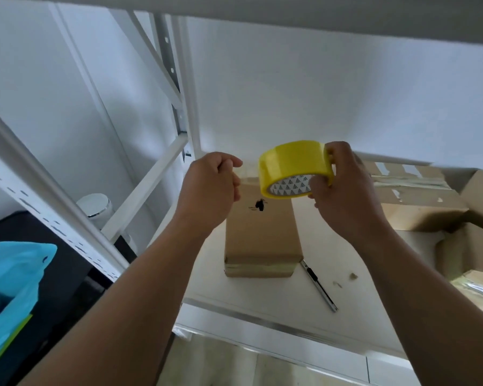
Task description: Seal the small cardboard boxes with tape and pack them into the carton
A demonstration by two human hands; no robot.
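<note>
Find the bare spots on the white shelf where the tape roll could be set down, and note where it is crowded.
Free: the front strip of the shelf between the small box and the shelf's edge, and the lane between box and carton, beyond the knife. Crowded: right of the box's near corner, where knife and scraps lie.

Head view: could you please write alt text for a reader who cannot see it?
The right hand holds a yellow tape roll while the left hand pinches the tape end above a small cardboard box on a white shelf. A utility knife lies beside the box.
</note>
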